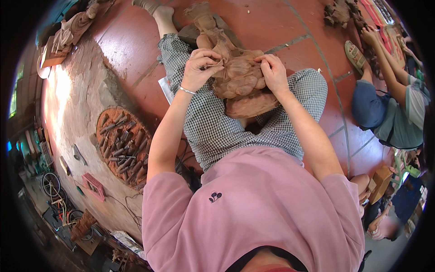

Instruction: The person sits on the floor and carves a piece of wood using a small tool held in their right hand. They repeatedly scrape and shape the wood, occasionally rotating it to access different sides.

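Between my bent knees lies a brown wood carving (238, 68) with rounded, bulging shapes and a smooth base at its near end. My left hand (201, 70), with a silver bangle at the wrist, is at the carving's left side. Its thumb and fingers pinch together at the surface; a small brownish thing seems to be between them, too unclear to name. On the carving's right side, my right hand (273, 72) has curled fingers and grips the edge. The undersides of my right fingers are hidden.
To my left, a round tray (103, 149) holds many carving tools. Near it are a pink crate (93, 187) and cables. Another carving (74, 31) stands at the far left. A seated person (389, 109) works at the right, by more carved wood (342, 12). The floor is red tile.
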The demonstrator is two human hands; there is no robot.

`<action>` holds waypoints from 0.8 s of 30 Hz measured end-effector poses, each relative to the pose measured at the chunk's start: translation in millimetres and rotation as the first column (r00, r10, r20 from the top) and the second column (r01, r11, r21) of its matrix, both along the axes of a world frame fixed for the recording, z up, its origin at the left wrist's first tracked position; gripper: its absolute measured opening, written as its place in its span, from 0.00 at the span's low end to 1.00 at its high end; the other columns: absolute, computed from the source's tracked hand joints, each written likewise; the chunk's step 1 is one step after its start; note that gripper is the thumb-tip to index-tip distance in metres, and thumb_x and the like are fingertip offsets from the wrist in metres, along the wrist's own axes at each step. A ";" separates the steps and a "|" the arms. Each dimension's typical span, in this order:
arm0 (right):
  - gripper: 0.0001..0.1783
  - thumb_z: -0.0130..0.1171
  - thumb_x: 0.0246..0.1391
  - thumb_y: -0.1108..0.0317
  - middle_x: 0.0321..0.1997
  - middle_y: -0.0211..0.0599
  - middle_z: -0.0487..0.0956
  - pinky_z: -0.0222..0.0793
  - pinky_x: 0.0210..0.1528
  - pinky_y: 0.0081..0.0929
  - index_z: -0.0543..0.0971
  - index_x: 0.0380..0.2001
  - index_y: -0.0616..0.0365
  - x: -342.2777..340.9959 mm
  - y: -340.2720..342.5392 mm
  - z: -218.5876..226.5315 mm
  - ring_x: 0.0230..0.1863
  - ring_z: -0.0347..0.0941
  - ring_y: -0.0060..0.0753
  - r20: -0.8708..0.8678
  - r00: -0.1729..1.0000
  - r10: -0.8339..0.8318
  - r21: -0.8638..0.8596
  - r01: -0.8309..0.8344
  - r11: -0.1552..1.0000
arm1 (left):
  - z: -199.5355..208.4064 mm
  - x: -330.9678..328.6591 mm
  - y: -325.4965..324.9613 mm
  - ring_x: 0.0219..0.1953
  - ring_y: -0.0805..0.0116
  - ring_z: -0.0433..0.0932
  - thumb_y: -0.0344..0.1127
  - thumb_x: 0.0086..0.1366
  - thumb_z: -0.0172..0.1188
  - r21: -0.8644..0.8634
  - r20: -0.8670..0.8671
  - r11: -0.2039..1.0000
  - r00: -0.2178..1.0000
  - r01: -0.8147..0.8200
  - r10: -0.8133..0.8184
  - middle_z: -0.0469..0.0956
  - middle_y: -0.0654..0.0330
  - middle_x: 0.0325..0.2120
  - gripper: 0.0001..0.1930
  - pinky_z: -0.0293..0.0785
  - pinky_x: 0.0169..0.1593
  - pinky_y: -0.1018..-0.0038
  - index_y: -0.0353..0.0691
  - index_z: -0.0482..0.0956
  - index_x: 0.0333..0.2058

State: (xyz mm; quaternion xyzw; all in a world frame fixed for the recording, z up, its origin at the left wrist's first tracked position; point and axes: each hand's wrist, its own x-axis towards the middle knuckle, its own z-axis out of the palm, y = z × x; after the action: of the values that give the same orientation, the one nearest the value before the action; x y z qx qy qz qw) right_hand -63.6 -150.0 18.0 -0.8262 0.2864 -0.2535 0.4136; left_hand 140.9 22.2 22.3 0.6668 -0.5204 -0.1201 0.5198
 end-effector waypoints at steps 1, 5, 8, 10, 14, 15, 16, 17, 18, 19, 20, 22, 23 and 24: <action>0.12 0.51 0.55 0.65 0.32 0.40 0.78 0.68 0.47 0.38 0.82 0.32 0.57 0.4 0.1 0.4 0.40 0.73 0.46 -0.010 1.000 0.001 0.002 -0.001 1.000 | 3.6 -2.5 2.6 0.46 0.65 0.76 0.28 0.45 0.75 0.011 -0.002 1.000 1.000 -0.011 0.011 0.83 0.66 0.37 0.09 0.72 0.50 0.68 0.40 0.84 0.26; 0.12 0.50 0.55 0.65 0.33 0.40 0.78 0.68 0.48 0.38 0.82 0.32 0.58 -0.6 -0.3 -1.8 0.42 0.73 0.46 -0.029 1.000 0.006 0.007 -0.006 1.000 | 22.3 -19.8 0.6 0.46 0.62 0.77 0.28 0.47 0.73 0.025 0.076 0.999 0.997 0.021 -0.022 0.83 0.65 0.38 0.09 0.72 0.51 0.67 0.41 0.82 0.27; 0.12 0.50 0.56 0.65 0.33 0.40 0.79 0.68 0.48 0.39 0.81 0.32 0.58 0.9 2.4 -1.9 0.42 0.73 0.46 -0.018 1.000 0.005 0.000 -0.005 1.000 | 24.5 -41.8 -18.8 0.47 0.59 0.77 0.28 0.48 0.72 -0.028 0.009 0.997 0.998 0.066 -0.066 0.82 0.64 0.39 0.09 0.72 0.52 0.65 0.40 0.80 0.28; 0.12 0.50 0.56 0.65 0.34 0.40 0.79 0.68 0.48 0.39 0.81 0.32 0.58 0.1 2.1 -0.4 0.43 0.73 0.46 -0.025 1.000 0.003 -0.003 -0.003 1.000 | 25.2 -53.4 -31.7 0.49 0.60 0.78 0.27 0.50 0.70 -0.040 -0.052 0.992 0.991 0.118 -0.120 0.82 0.64 0.39 0.09 0.72 0.53 0.65 0.39 0.77 0.28; 0.12 0.50 0.56 0.65 0.35 0.40 0.79 0.68 0.48 0.40 0.81 0.32 0.58 0.4 2.1 1.0 0.42 0.73 0.47 -0.028 0.999 0.015 -0.005 -0.015 1.000 | 25.6 -47.2 -33.4 0.52 0.61 0.78 0.23 0.52 0.69 0.047 -0.086 0.975 0.974 0.216 -0.212 0.83 0.60 0.42 0.08 0.74 0.55 0.67 0.37 0.78 0.28; 0.12 0.51 0.56 0.65 0.35 0.40 0.79 0.68 0.48 0.40 0.82 0.32 0.58 0.2 2.5 0.9 0.42 0.73 0.47 -0.021 1.000 0.016 -0.008 -0.017 1.000 | 25.6 -41.5 -29.3 0.51 0.62 0.78 0.23 0.52 0.69 0.058 -0.198 0.967 0.952 0.250 -0.234 0.82 0.59 0.43 0.07 0.74 0.55 0.68 0.37 0.78 0.28; 0.12 0.51 0.56 0.65 0.34 0.40 0.79 0.68 0.48 0.40 0.81 0.32 0.57 0.0 2.6 1.0 0.42 0.73 0.47 -0.021 1.000 0.012 -0.009 -0.012 1.000 | 24.9 -34.8 -24.6 0.51 0.64 0.78 0.22 0.53 0.68 0.065 -0.307 0.957 0.918 0.283 -0.251 0.82 0.59 0.43 0.07 0.75 0.54 0.69 0.36 0.79 0.28; 0.12 0.51 0.56 0.65 0.34 0.40 0.79 0.68 0.48 0.39 0.81 0.32 0.57 -0.2 2.6 1.2 0.42 0.73 0.47 -0.020 1.000 0.007 -0.011 -0.008 1.000 | 25.2 -28.1 -19.6 0.51 0.65 0.79 0.21 0.53 0.68 0.069 -0.413 0.946 0.872 0.317 -0.262 0.82 0.59 0.43 0.06 0.76 0.53 0.70 0.36 0.79 0.28; 0.12 0.51 0.56 0.65 0.34 0.40 0.79 0.68 0.47 0.39 0.81 0.32 0.57 -0.1 3.8 0.8 0.42 0.73 0.47 -0.020 1.000 0.002 -0.011 -0.002 1.000 | 26.7 -21.0 -13.5 0.49 0.68 0.79 0.19 0.54 0.66 0.106 -0.422 0.951 0.879 0.291 -0.222 0.82 0.58 0.43 0.05 0.77 0.51 0.72 0.36 0.80 0.27; 0.12 0.50 0.56 0.65 0.34 0.40 0.79 0.68 0.47 0.39 0.81 0.32 0.57 0.3 3.9 -0.1 0.42 0.73 0.47 -0.020 1.000 -0.002 -0.018 0.002 1.000 | 25.0 -21.5 -13.9 0.48 0.68 0.79 0.20 0.54 0.67 0.086 -0.403 0.960 0.891 0.266 -0.211 0.82 0.58 0.43 0.05 0.77 0.51 0.72 0.36 0.80 0.27; 0.12 0.50 0.56 0.65 0.34 0.40 0.79 0.68 0.47 0.39 0.81 0.31 0.57 1.0 3.2 -1.2 0.42 0.73 0.47 -0.019 1.000 -0.006 -0.025 0.006 1.000 | 21.2 -23.6 -15.8 0.47 0.68 0.79 0.20 0.54 0.67 0.065 -0.383 0.968 0.902 0.242 -0.200 0.83 0.58 0.43 0.06 0.77 0.51 0.72 0.36 0.80 0.27; 0.12 0.50 0.56 0.65 0.34 0.40 0.79 0.68 0.47 0.39 0.81 0.31 0.57 1.5 4.0 -1.3 0.42 0.73 0.47 -0.026 1.000 -0.007 -0.031 0.006 1.000 | 19.5 -35.9 -25.6 0.43 0.66 0.80 0.22 0.52 0.70 -0.013 -0.209 0.976 0.954 0.219 -0.217 0.83 0.59 0.41 0.07 0.76 0.49 0.71 0.37 0.79 0.27; 0.12 0.50 0.56 0.65 0.34 0.40 0.79 0.68 0.47 0.40 0.81 0.31 0.57 2.6 6.0 -0.4 0.42 0.73 0.47 -0.031 0.999 -0.007 -0.029 0.006 1.000 | 20.4 -43.9 -35.2 0.42 0.64 0.79 0.24 0.50 0.71 -0.016 -0.094 0.968 0.964 0.249 -0.250 0.83 0.60 0.40 0.08 0.74 0.48 0.70 0.37 0.78 0.26; 0.12 0.50 0.56 0.64 0.34 0.40 0.79 0.68 0.47 0.40 0.81 0.31 0.57 2.0 6.8 0.1 0.41 0.73 0.47 -0.037 0.999 -0.008 -0.026 0.007 1.000 | 18.4 -49.4 -41.9 0.43 0.63 0.79 0.24 0.50 0.71 0.024 -0.069 0.975 0.973 0.221 -0.219 0.83 0.61 0.40 0.09 0.73 0.48 0.70 0.36 0.77 0.25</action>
State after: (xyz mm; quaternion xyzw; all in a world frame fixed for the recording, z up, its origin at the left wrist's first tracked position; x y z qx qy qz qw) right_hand -61.7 -143.2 18.1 -0.8350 0.2939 -0.2431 0.3965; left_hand 91.5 -19.6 40.6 0.6090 -0.5716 -0.2069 0.5095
